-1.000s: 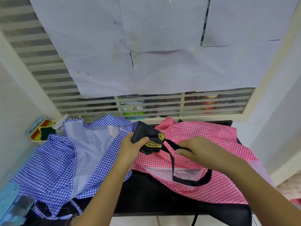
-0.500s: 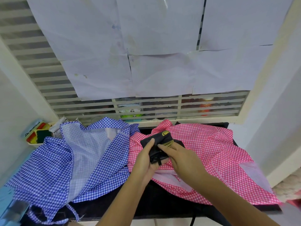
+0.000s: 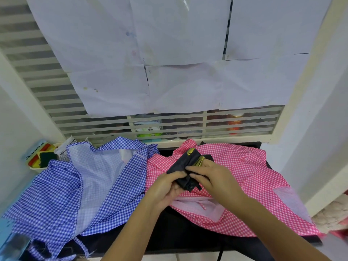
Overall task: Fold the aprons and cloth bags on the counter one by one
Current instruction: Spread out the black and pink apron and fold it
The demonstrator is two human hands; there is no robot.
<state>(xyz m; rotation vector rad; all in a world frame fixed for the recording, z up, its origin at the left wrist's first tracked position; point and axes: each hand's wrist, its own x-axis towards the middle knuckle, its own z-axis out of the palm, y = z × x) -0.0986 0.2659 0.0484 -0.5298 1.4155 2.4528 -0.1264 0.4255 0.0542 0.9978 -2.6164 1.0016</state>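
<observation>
A home kitchen corner: beyond the hands, a louvred window (image 3: 75,117) shows jars; far left, a tray of yellow-green scrubbing sponges (image 3: 40,158).

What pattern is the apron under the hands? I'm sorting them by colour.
Pink-and-white gingham on the apron, clearest in the head view.

Both forearms come up from the bottom edge and angle toward each other, bare to the wrists. The left hand (image 3: 165,187) sits palm half turned up, its fingers (image 3: 176,175) curled inward and pinching a small black cloth bag (image 3: 185,162). The right hand (image 3: 216,178) lies back-up just beside it, its fingers (image 3: 195,169) closed on the same bag. The two sets of fingertips meet, touching.
</observation>
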